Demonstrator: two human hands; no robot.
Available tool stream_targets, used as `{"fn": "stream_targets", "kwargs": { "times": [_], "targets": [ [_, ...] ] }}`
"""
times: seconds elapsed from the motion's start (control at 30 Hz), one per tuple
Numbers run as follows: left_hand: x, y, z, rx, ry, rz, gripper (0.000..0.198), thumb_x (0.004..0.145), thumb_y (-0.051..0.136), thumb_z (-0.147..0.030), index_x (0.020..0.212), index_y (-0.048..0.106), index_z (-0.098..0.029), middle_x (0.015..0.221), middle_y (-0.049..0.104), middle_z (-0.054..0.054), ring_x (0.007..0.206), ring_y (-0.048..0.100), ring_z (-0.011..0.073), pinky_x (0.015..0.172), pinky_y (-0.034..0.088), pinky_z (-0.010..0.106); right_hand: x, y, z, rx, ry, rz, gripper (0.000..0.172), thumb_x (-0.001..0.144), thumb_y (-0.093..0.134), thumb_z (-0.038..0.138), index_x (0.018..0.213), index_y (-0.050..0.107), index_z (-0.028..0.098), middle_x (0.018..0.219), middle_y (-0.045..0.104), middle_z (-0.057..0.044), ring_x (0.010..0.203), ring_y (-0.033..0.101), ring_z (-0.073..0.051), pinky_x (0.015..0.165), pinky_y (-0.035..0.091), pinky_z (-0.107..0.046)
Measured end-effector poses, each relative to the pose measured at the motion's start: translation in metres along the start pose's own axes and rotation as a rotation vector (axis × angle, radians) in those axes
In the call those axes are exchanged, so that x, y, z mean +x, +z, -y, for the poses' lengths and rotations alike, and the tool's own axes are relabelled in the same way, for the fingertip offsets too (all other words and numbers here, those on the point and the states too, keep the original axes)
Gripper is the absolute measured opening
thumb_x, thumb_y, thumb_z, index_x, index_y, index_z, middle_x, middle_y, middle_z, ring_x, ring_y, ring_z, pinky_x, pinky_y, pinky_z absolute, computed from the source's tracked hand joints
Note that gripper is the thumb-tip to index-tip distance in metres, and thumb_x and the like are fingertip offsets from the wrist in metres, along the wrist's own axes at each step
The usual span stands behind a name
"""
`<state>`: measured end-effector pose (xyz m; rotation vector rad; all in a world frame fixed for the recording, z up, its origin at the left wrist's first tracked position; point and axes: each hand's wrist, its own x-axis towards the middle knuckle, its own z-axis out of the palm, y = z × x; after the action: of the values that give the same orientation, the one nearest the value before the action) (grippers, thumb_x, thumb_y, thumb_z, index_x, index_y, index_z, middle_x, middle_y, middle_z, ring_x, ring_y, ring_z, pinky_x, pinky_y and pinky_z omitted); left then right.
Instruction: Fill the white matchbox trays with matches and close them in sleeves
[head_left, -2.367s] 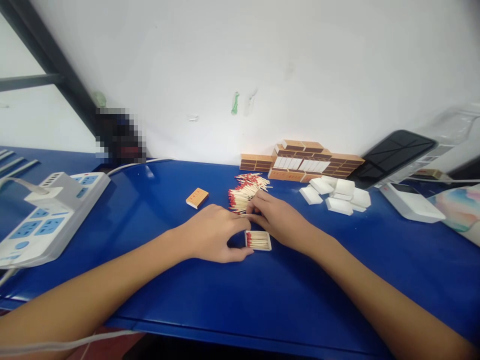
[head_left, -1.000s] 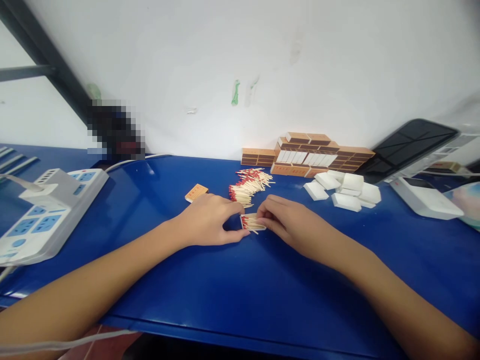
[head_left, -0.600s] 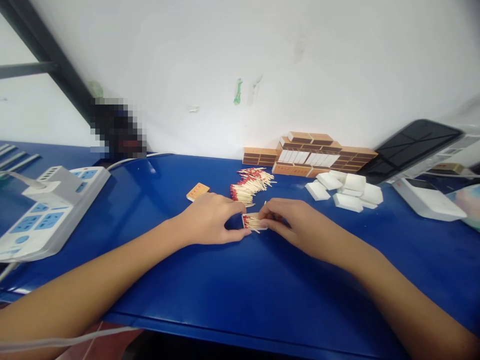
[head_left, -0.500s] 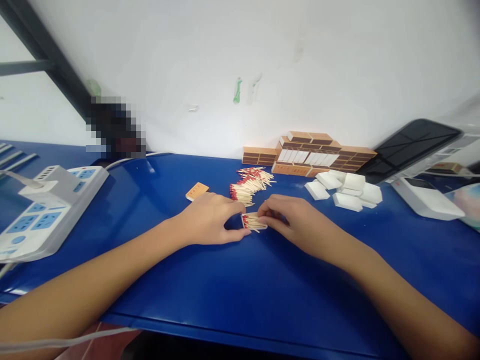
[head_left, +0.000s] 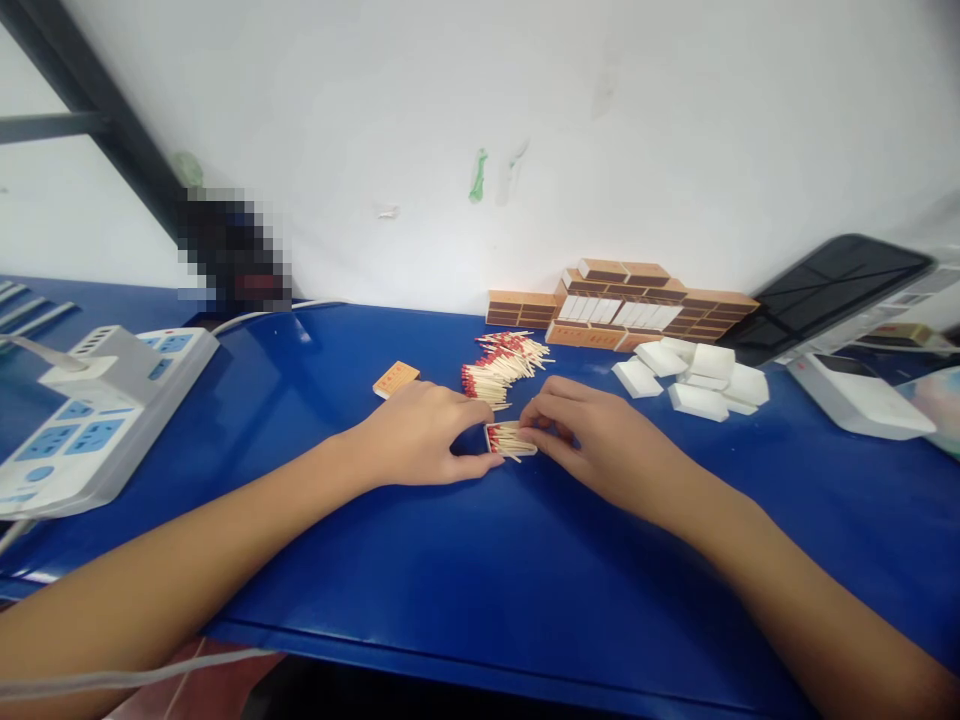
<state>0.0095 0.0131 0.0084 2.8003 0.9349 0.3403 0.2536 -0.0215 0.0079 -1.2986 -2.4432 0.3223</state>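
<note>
The left hand (head_left: 427,435) has its fingers gripping the tray (head_left: 489,440) at its left end; the right hand (head_left: 592,430) curls its fingers at the tray's right end, whether pinching matches (head_left: 507,440) I cannot tell. Beyond the tray lies a match pile (head_left: 496,375).

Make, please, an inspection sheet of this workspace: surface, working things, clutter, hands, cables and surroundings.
Surface: glossy blue table.
Working things: small white tray containing red-tipped matches, some askew; loose match pile behind it; orange matchbox beyond the left hand; stacked matchboxes by the wall.
Clutter: heaped white boxes, black-screened device and white device at right; power strip at left.
Hands: left, thumb and forefinger around the tray's left end; right hand, fingertips at its right end, grip unclear.
Cables: white cable behind the power strip; pale cable near the front-left edge.
Surroundings: white wall, green scrap on it; dark frame at left.
</note>
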Motion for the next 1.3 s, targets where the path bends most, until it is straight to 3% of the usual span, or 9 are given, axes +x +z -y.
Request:
{"fn": "stream_targets", "kwargs": {
  "times": [0.3, 0.5, 0.83, 1.1, 1.3],
  "targets": [
    [0.000, 0.002, 0.001, 0.005, -0.007, 0.006, 0.034, 0.094, 0.066, -0.052, 0.101, 0.073, -0.019, 0.067, 0.066, -0.001, 0.063, 0.064, 0.0155, 0.057, 0.034, 0.028, -0.004, -0.008, -0.001, 0.026, 0.002, 0.110, 0.008, 0.102, 0.058, 0.020, 0.096, 0.065, 0.022, 0.097, 0.065, -0.003, 0.079, 0.063, -0.017, 0.070, 0.046, -0.029],
    [0.000, 0.002, 0.000, 0.019, 0.006, -0.002, 0.034, 0.094, 0.065, -0.051, 0.098, 0.072, -0.018, 0.066, 0.066, -0.001, 0.062, 0.064, 0.0152, 0.058, 0.035, 0.028, 0.000, -0.005, 0.002, -0.028, 0.059, 0.060, 0.011, 0.104, 0.054, 0.021, 0.096, 0.062, 0.020, 0.101, 0.065, -0.005, 0.079, 0.063, -0.018, 0.071, 0.047, -0.031],
    [0.000, 0.002, 0.001, 0.016, 0.019, -0.018, 0.032, 0.095, 0.065, -0.050, 0.103, 0.072, -0.020, 0.066, 0.066, -0.002, 0.064, 0.066, 0.0160, 0.060, 0.037, 0.028, 0.000, 0.001, 0.001, 0.026, 0.001, -0.002, 0.013, 0.104, 0.055, 0.026, 0.099, 0.066, 0.021, 0.099, 0.063, -0.006, 0.075, 0.061, -0.017, 0.069, 0.047, -0.031],
    [0.001, 0.002, 0.000, 0.027, 0.025, -0.011, 0.033, 0.096, 0.064, -0.050, 0.098, 0.071, -0.018, 0.066, 0.066, -0.001, 0.062, 0.066, 0.0158, 0.056, 0.034, 0.028, -0.003, -0.010, 0.000, 0.049, -0.059, 0.048, 0.012, 0.099, 0.058, 0.020, 0.093, 0.068, 0.021, 0.094, 0.063, -0.005, 0.074, 0.060, -0.016, 0.064, 0.045, -0.029],
    [0.000, 0.002, 0.000, 0.042, 0.035, -0.023, 0.033, 0.096, 0.063, -0.051, 0.096, 0.070, -0.018, 0.066, 0.066, -0.002, 0.062, 0.065, 0.0155, 0.056, 0.033, 0.028, -0.001, -0.001, 0.001, 0.062, -0.003, 0.003, 0.011, 0.100, 0.061, 0.025, 0.094, 0.069, 0.021, 0.090, 0.062, -0.003, 0.076, 0.059, -0.016, 0.066, 0.043, -0.029]
  ]
}}
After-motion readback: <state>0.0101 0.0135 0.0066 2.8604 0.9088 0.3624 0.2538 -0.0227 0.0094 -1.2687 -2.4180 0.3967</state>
